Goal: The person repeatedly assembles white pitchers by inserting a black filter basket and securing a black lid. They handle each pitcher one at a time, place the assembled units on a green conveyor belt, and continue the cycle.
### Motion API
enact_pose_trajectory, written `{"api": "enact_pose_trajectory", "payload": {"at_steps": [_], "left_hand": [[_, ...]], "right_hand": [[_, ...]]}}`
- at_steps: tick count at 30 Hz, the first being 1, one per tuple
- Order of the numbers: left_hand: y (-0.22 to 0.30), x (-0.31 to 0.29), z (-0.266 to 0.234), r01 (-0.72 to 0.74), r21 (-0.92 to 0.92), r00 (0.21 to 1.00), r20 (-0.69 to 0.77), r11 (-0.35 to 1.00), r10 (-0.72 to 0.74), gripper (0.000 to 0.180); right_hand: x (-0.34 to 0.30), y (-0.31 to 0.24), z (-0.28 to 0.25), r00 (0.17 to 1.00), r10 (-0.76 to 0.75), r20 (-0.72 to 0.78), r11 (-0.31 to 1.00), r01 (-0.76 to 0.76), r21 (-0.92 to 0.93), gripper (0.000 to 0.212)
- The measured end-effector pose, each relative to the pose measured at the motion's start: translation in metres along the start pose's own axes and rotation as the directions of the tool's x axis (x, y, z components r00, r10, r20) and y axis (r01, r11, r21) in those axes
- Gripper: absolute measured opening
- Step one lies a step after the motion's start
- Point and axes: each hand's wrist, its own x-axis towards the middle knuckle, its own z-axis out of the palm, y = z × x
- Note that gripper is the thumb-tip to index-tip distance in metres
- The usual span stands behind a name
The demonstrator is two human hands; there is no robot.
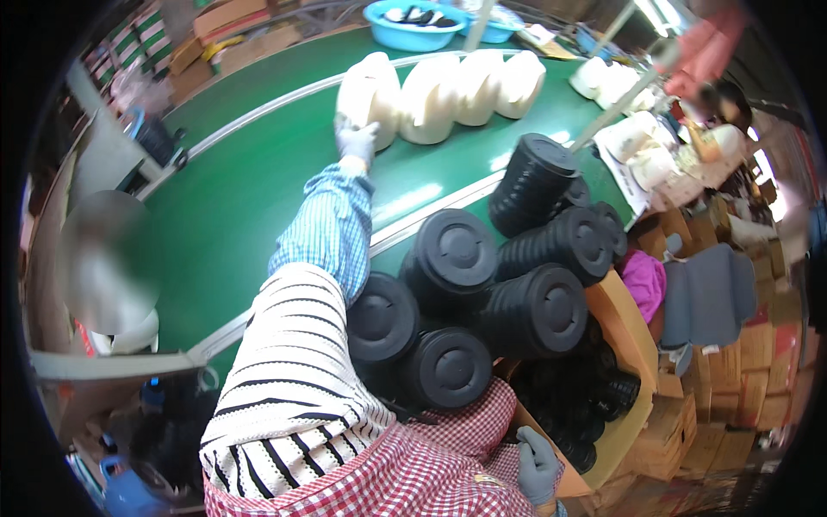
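Observation:
My left hand point(356, 140), in a grey glove, reaches over the green conveyor belt point(250, 189). It grips the lower end of a white rounded plastic housing point(370, 90), the leftmost of a row. More white housings point(431, 99) stand close beside it to the right. My right hand point(537, 467), also gloved, hangs low by my checked apron, next to a cardboard box point(633, 414). Its fingers are loosely apart, with nothing visible in them. Several stacks of black round ribbed plastic parts point(452, 250) lie between me and the belt, some upright, some tilted.
Loose black parts point(573, 396) fill the cardboard box. Blue basins point(413, 24) sit beyond the belt. At the right, another person point(724, 138) is beside a table of white housings point(650, 164). A grey chair point(711, 293) and stacked cartons point(749, 370) stand behind. A metal rail edges the belt.

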Motion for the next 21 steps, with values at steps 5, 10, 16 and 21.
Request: {"api": "enact_pose_trajectory", "payload": {"at_steps": [5,10,16,21], "left_hand": [[0.094,0.01,-0.09,-0.154,0.832,0.987,0.15,0.533,0.052,0.076],[0.262,0.005,-0.247,0.275,0.931,0.919,-0.182,-0.239,0.348,0.049],[0.332,-0.065,-0.391,0.809,0.55,0.535,-0.546,-0.206,0.644,0.086],[0.356,-0.093,-0.381,0.842,0.51,0.528,-0.713,-0.176,0.461,0.053]], "right_hand": [[0.015,0.006,-0.005,0.993,-0.014,0.12,1.0,0.016,-0.017,0.034],[0.02,0.015,-0.01,0.987,0.103,0.125,0.983,-0.12,0.139,0.038],[0.039,0.008,-0.014,0.98,0.031,0.195,0.998,-0.04,0.039,0.037],[0.025,0.024,-0.021,0.987,0.036,0.16,0.995,-0.051,0.091,0.038]]}}
